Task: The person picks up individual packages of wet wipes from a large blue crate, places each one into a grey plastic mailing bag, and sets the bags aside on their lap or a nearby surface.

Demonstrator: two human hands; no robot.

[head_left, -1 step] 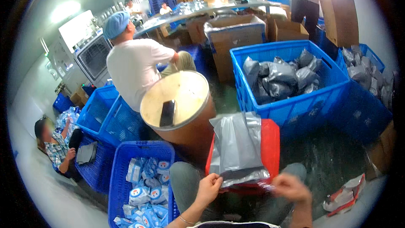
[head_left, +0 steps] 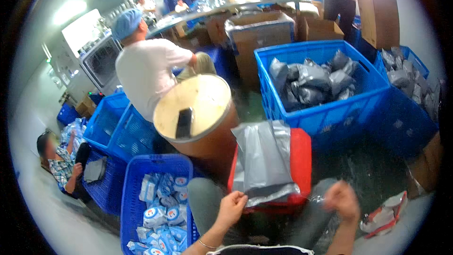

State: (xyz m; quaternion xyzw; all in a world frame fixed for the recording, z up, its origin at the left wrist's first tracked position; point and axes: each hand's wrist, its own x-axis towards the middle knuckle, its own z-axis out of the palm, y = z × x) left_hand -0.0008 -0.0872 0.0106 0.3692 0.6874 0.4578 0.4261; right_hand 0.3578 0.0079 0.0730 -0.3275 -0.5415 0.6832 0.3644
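In front of my knees, a grey plastic mailing bag [head_left: 264, 160] lies flat on a red plastic stand [head_left: 300, 160], its near edge shiny and clear-looking. My left hand [head_left: 232, 206] pinches the near left corner of this bag. Off to the right, my right hand [head_left: 342, 201] is held apart from the bag with its fingers drawn together, blurred by motion. A thin shiny clear wisp [head_left: 317, 199] shows beside those fingers; whether they grip it is hard to make out. At my left knee, a blue basket [head_left: 133, 179] holds several white-and-blue packs [head_left: 155, 216].
Ahead right is a large blue crate [head_left: 325, 118] of filled grey bags [head_left: 311, 82]. A round drum [head_left: 207, 95] carries a black phone [head_left: 184, 123]. One person [head_left: 146, 66] sits beyond it, another [head_left: 61, 165] far left. A red-and-white plastic bag [head_left: 384, 215] lies at right.
My right hand has moved right and slightly up, away from the bag's near right corner. My left hand keeps its pinch on the left corner. The whole view has shifted slightly.
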